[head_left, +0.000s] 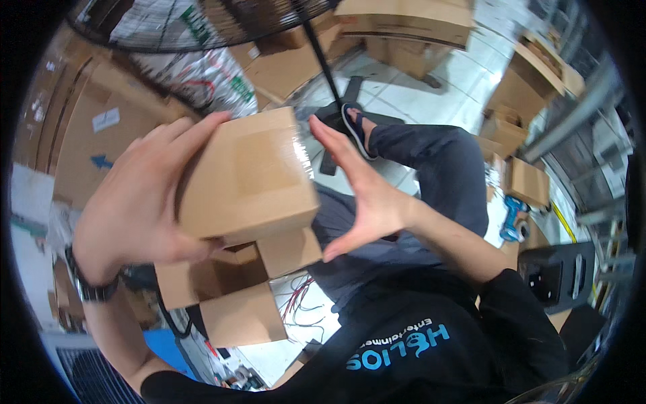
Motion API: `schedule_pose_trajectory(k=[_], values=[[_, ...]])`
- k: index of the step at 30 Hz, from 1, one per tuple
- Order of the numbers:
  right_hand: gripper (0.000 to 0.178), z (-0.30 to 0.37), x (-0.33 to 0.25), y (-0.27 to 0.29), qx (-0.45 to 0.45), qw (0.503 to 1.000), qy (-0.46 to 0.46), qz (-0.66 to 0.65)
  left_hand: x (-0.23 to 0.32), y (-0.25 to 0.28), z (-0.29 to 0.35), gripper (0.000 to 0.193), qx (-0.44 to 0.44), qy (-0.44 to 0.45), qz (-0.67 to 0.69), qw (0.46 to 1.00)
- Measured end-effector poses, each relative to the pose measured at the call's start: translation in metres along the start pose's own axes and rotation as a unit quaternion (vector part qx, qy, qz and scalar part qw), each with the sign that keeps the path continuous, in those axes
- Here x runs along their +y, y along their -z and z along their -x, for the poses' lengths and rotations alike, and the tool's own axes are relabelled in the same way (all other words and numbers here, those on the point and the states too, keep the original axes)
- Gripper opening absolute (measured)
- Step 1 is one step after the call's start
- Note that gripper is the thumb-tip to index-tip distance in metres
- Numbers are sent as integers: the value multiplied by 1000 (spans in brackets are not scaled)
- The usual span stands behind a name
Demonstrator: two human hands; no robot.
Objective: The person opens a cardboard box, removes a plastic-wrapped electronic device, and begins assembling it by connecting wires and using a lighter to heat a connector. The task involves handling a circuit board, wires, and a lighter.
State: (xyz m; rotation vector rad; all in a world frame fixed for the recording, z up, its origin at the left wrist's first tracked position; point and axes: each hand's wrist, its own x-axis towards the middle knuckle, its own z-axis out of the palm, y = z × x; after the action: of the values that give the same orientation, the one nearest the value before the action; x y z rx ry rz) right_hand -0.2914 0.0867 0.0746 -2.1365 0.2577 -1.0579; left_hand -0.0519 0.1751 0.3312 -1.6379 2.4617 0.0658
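The left hand (134, 195) grips a taped brown carton (252, 172) by its left side, thumb at the near edge. The right hand (378, 202) spreads wide just beside the opposite side; contact cannot be told. Beneath is an open carton (243, 316), flaps outspread; a blue power tool (513, 219) lies well apart, at right.

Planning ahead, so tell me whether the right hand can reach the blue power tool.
Probably not without leaning: the bent leg lies between the right hand and the blue power tool, though the tool looks uncovered.
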Motion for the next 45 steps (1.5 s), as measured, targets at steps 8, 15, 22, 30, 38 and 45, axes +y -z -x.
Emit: schedule_pose_trajectory(k=[8,15,22,30,38,45], values=[[93,115,1,64,336,879,-137,-311,131,10,-185,107,-31,-211,37,976],[73,204,33,110,510,721,-175,-435,136,19,-233,126,117,-311,292,897],[65,263,94,151,539,630,-230,-509,163,-133,-346,125,-4,-172,542,823],[93,282,155,77,451,617,-620,-181,195,-282,-363,124,134,108,322,931],[77,256,190,40,445,638,-547,-310,232,-377,-370,135,-22,296,213,931],[69,303,248,31,466,644,-566,-220,279,-422,-395,107,-51,213,189,957]])
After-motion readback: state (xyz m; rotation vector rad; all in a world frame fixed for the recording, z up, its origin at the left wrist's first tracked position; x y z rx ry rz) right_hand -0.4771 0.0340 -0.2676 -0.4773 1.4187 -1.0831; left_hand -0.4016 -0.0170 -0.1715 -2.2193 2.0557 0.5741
